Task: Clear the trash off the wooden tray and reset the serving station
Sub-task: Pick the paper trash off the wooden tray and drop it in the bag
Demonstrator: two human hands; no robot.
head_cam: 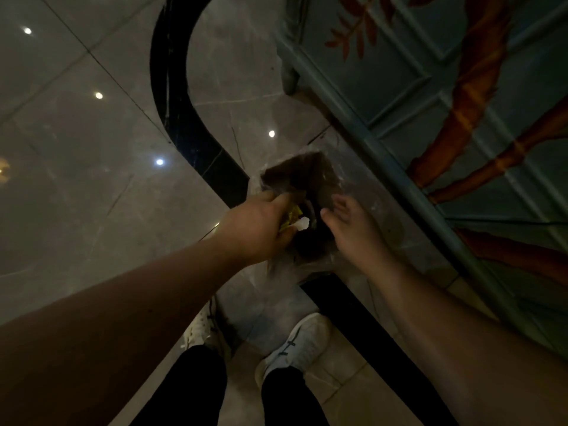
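A small dark trash bin [302, 176] lined with a clear plastic bag stands on the floor beside a cabinet. My left hand [261, 224] hangs over its near rim, closed on crumpled trash [295, 219]: a yellow wrapper and a bit of white paper. My right hand [353, 226] hovers over the bin's right side, fingers spread and holding nothing. The wooden tray is out of view.
A teal cabinet [430, 103] with orange painted branches runs along the right. The glossy grey tiled floor [92, 149] has a curved black inlay band [178, 118]. My two white sneakers [295, 342] stand just behind the bin.
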